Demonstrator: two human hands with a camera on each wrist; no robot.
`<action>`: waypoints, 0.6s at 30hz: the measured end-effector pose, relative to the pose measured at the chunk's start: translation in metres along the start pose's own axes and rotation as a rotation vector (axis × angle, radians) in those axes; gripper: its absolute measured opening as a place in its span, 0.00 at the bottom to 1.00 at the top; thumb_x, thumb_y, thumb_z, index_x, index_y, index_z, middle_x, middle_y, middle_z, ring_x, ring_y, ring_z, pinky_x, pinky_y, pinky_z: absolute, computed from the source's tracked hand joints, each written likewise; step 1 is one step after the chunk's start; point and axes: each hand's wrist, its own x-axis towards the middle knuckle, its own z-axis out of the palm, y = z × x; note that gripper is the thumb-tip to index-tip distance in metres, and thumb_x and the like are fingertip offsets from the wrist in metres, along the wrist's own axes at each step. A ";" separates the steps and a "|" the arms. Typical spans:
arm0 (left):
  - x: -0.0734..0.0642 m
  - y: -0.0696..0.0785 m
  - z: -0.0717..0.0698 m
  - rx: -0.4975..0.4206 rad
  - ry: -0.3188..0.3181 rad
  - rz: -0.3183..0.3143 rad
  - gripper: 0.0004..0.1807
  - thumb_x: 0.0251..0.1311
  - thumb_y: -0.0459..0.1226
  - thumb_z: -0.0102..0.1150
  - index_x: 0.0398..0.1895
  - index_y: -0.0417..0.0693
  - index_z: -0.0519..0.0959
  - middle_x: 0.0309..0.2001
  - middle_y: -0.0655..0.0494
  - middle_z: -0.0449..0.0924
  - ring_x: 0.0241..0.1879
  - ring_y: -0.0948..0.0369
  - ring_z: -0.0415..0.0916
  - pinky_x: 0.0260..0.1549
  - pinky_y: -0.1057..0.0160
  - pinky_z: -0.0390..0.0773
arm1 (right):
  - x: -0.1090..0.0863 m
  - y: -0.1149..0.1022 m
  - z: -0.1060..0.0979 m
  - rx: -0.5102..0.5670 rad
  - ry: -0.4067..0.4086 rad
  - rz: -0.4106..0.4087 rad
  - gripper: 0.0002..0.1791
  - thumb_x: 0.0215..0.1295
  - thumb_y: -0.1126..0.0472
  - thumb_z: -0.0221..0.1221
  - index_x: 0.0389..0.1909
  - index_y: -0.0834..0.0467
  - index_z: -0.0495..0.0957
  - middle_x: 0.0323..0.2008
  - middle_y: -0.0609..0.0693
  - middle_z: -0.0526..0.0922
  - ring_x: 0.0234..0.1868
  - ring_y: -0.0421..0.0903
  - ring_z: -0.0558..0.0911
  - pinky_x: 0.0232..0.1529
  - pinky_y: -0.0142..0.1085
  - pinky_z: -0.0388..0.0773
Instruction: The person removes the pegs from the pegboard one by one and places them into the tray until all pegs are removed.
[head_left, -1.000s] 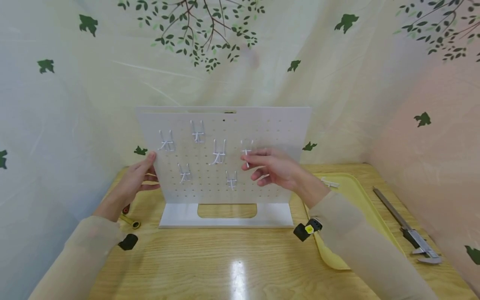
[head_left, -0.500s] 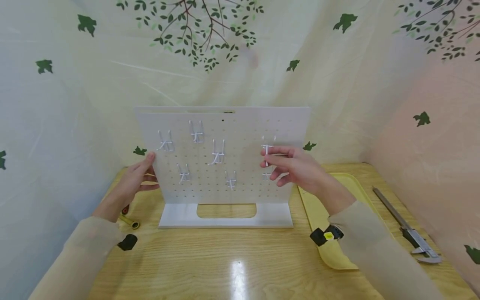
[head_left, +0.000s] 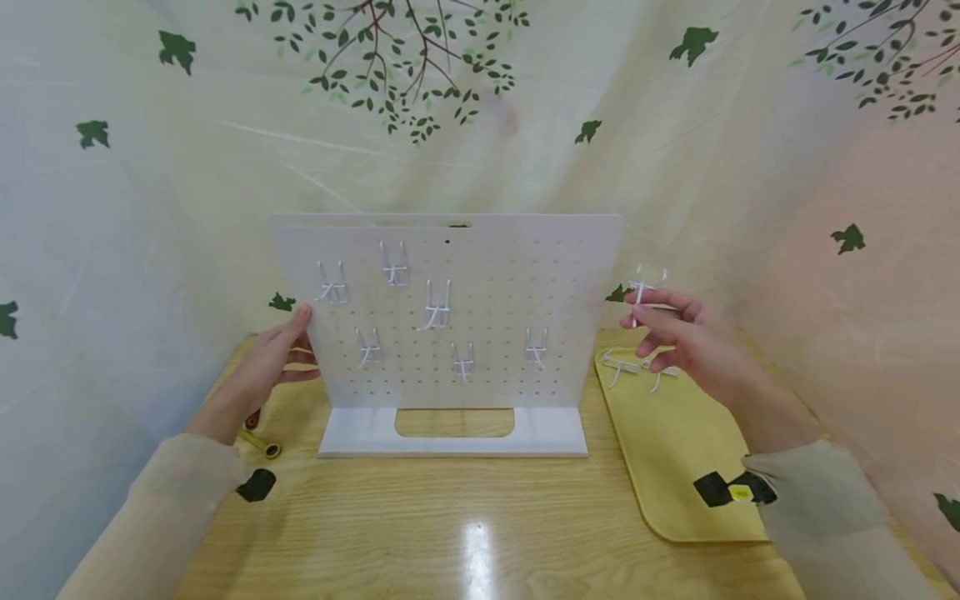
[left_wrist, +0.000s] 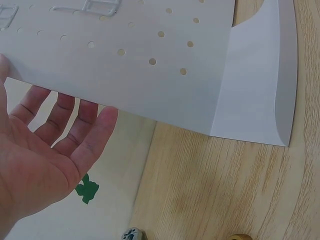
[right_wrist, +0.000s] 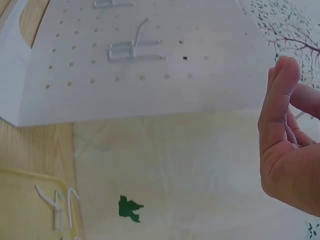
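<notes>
Hook pinched in your right hand, board gripped in your left

Your right hand (head_left: 692, 335) pinches a white hook (head_left: 638, 305) between thumb and fingertips, its other fingers loosely bent and spread apart. The hook is held up in the air to the right of the board (head_left: 498, 250), well clear of it, with its two prongs pointing up and its arm hanging down. In the head view it appears above the far end of the yellow tray (head_left: 697, 475), where two more hooks (head_left: 620, 367) lie near each other.

Your left hand (head_left: 268, 358) grips the board's left edge: the thumb lies on the front, and the fingers, somewhat apart, reach behind the edge. The board stands upright on its white base (head_left: 360, 433). Six hooks sit on it: two at upper left, one near the middle, and three lower down, at left, centre and right.

A brass-coloured tool (head_left: 261, 443) lies on the wooden table (head_left: 405, 525) beside your left wrist, near a red-and-black item (head_left: 252, 419) mostly hidden by your forearm. Behind the board hangs a pale cloth (head_left: 600, 75) printed with leaves and branches.
</notes>
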 end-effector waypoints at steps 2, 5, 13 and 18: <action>0.000 0.001 0.000 0.002 -0.001 -0.005 0.48 0.71 0.69 0.31 0.69 0.35 0.65 0.57 0.35 0.70 0.53 0.46 0.75 0.50 0.48 0.83 | -0.006 0.002 -0.013 0.009 0.022 -0.016 0.09 0.78 0.64 0.54 0.50 0.53 0.81 0.39 0.48 0.87 0.27 0.43 0.83 0.25 0.33 0.83; -0.001 0.000 0.000 0.012 -0.003 -0.007 0.48 0.71 0.69 0.31 0.69 0.35 0.65 0.58 0.35 0.70 0.55 0.44 0.74 0.51 0.48 0.83 | -0.013 0.008 -0.031 0.008 0.047 -0.026 0.11 0.78 0.65 0.52 0.51 0.52 0.82 0.39 0.47 0.87 0.28 0.43 0.84 0.26 0.34 0.84; -0.002 0.000 0.001 0.023 -0.001 -0.003 0.48 0.71 0.69 0.30 0.70 0.35 0.64 0.59 0.34 0.69 0.56 0.42 0.73 0.52 0.47 0.82 | -0.025 0.034 -0.071 0.044 0.111 -0.034 0.13 0.79 0.66 0.51 0.51 0.52 0.82 0.39 0.47 0.87 0.29 0.43 0.86 0.27 0.34 0.84; -0.002 0.002 0.002 0.031 0.011 -0.015 0.50 0.68 0.72 0.32 0.69 0.36 0.65 0.59 0.35 0.70 0.57 0.42 0.73 0.52 0.47 0.82 | -0.029 0.058 -0.094 0.086 0.177 -0.018 0.13 0.79 0.66 0.51 0.49 0.49 0.83 0.39 0.45 0.87 0.29 0.43 0.86 0.27 0.33 0.83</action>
